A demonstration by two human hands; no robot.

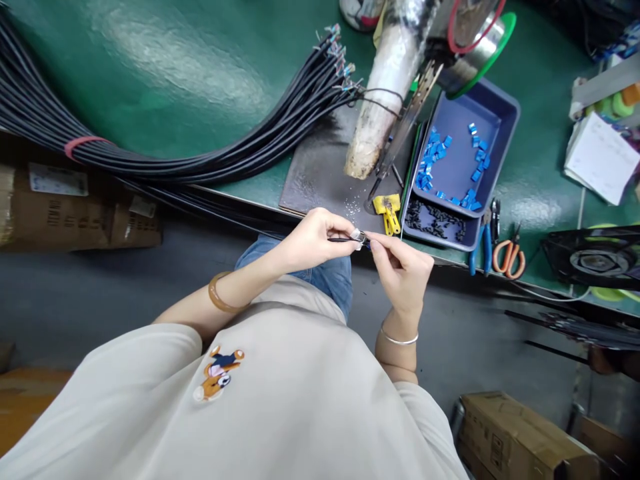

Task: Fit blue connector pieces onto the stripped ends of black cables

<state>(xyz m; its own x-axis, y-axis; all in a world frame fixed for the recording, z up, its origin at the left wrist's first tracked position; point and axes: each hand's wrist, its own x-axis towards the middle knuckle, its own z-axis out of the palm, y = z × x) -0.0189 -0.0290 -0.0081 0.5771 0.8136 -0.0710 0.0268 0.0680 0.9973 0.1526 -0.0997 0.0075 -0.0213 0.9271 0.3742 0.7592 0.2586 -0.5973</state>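
My left hand (316, 239) pinched a black cable (340, 240) near its end, and my right hand (406, 272) gripped its tip. That end sat by the table (540, 200) edge, near a yellow clip (388, 204); beyond lay a tray (493, 110) of blue pieces (426, 180).
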